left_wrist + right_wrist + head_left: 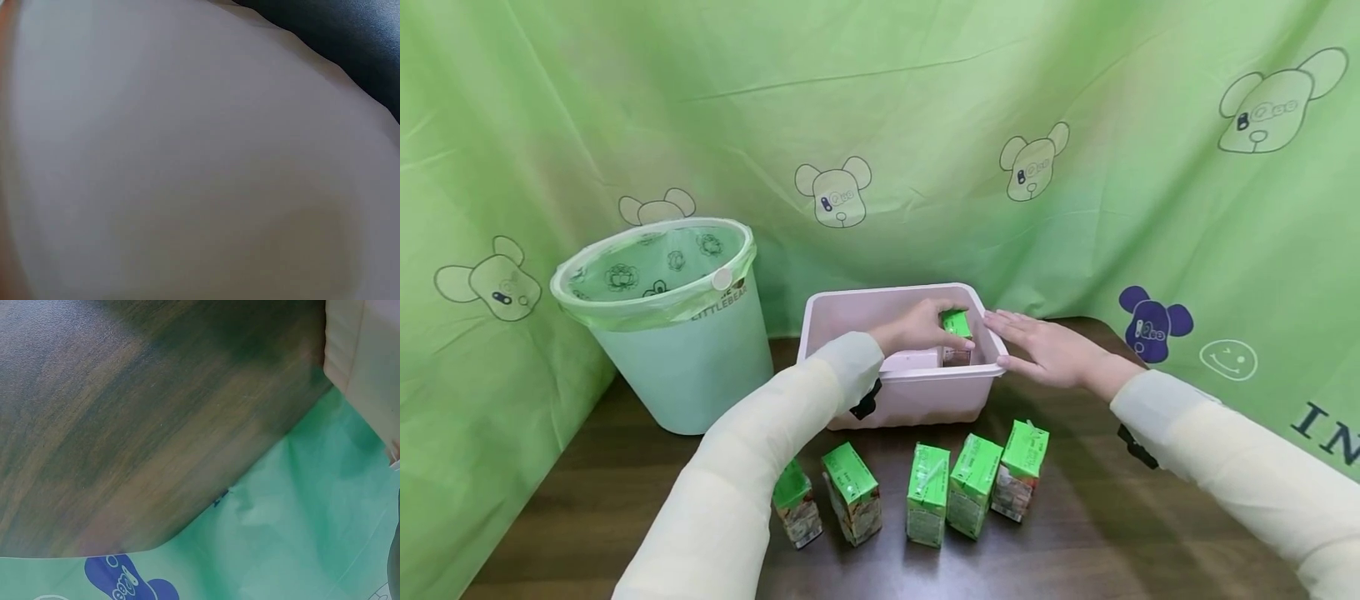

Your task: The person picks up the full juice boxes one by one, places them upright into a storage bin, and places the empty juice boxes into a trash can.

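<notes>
A pale pink plastic bin (925, 404) stands on the table. Reaching over its front rim, my left hand (921, 325) grips a green-topped drink carton (957, 323) inside, near the right wall, with fingers behind it and the thumb in front. My right hand (1048, 350) rests against the bin's right rim, its fingers extended. In front of the bin stand several like cartons: one (928, 493) in the middle, one (974, 483) beside it, another (1021, 468) to the right, and two to the left, one partly behind my left sleeve. The bin's pale wall (187, 125) fills the left wrist view.
A mint-green waste bin (681, 375) with a patterned liner stands left on the dark wooden table (1060, 533). A green curtain (925, 100) with bear-head prints hangs behind and around. The right wrist view shows the table's edge (206, 506) against the curtain.
</notes>
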Motion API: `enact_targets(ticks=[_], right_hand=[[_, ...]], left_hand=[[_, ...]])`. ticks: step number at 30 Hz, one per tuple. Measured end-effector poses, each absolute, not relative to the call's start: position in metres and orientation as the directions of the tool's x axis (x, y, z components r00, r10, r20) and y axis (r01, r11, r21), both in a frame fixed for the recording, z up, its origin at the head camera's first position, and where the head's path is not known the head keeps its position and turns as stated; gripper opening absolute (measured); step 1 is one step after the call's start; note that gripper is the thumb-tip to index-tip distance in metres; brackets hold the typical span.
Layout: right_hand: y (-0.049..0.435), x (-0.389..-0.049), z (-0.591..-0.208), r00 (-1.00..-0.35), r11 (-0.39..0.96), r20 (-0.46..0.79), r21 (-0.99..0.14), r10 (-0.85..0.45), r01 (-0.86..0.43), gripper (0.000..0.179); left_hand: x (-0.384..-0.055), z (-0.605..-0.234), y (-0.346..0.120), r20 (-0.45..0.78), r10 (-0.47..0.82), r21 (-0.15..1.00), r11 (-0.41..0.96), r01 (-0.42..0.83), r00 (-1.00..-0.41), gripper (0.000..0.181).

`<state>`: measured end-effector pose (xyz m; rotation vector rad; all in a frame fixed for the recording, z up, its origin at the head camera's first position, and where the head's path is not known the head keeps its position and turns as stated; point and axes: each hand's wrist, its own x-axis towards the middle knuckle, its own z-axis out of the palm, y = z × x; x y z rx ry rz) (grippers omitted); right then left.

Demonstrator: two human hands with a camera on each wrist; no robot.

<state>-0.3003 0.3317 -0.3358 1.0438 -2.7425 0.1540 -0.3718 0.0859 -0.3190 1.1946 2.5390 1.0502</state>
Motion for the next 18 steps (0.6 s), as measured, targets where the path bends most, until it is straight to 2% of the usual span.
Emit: enact_targets(ticks=[6,18], right_hand=[[0.3318,-0.3007,-0.3352,-0.732,0.748,0.226,-0.026,-0.642,-0.664,0.064],[0.3319,-0.2990,-0.3367,-0.729,0.745,0.231,-0.029,-0.644,-0.667,0.064]], left_hand=[[-0.3726,-0.3182,0.0902,0.122,0.722,0.629,0.474,0.616,-0.681,0.068],[-0.3742,-0.3200,0.0937,0.046,0.754,0.594,0.507,0.625,-0.655,0.069]])
